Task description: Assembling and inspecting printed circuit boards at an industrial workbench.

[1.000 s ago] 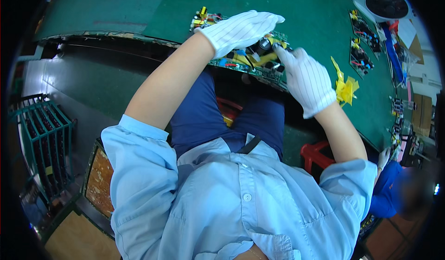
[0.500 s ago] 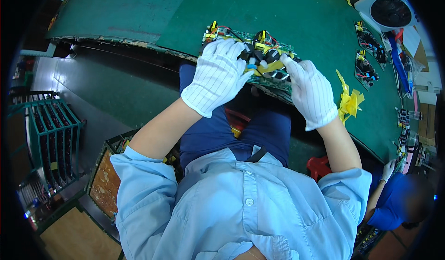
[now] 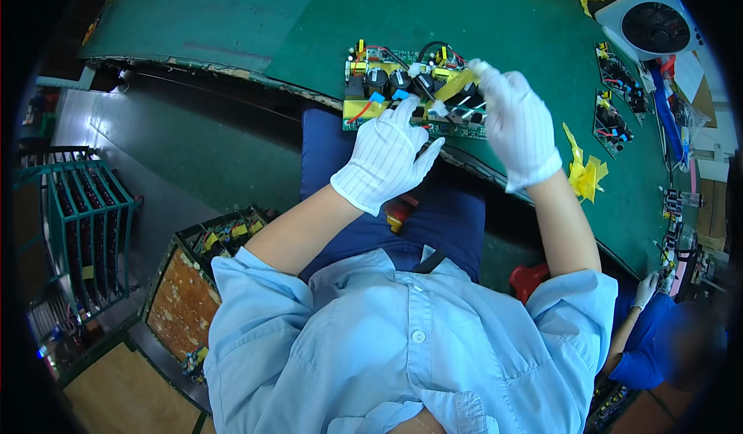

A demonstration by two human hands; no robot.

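A circuit board (image 3: 354, 114) lies at the front edge of the green table, crowded with black cylinders, white connectors and coloured wires. My left hand (image 3: 383, 157), in a white striped glove, rests its fingertips on the board's near side, thumb spread apart: it is open. My right hand (image 3: 522, 128), gloved alike, is over the board's right end. Its thumb and fingers pinch the upper end of a strip of yellow tape (image 3: 458, 85), whose lower end still meets the board's parts.
Crumpled yellow tape (image 3: 586, 172) lies right of my right hand. Farther right are smaller circuit boards (image 3: 614, 123) and a white fan unit (image 3: 655, 25). A green rack (image 3: 89, 229) stands at left. A co-worker in blue (image 3: 646, 341) sits at lower right.
My left hand has drawn back toward me, uncovering the board's left part. The right hand has risen away from me, pulling the yellow tape strip upward.
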